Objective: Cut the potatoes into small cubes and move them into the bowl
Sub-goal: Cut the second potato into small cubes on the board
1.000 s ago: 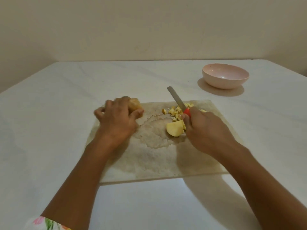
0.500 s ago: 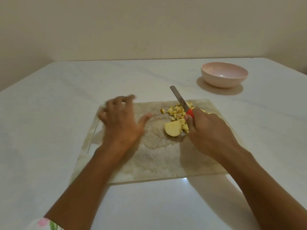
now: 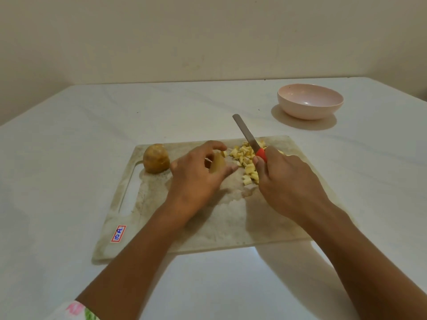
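The knife (image 3: 246,133) runs slantwise, its blade pointing away and to the left, with the tip past the far edge of the cutting board (image 3: 208,227). The right hand (image 3: 288,181) grips its red handle. The left hand (image 3: 196,179) curls finger and thumb round a pale potato piece (image 3: 217,164) at mid-board. Just right of it lies a heap of small yellow cubes (image 3: 247,162), partly under the blade. A brown-skinned potato chunk (image 3: 156,158) sits upright at the board's far left corner. The pink bowl (image 3: 309,112) stands on the bench (image 3: 69,146), well apart to the far right.
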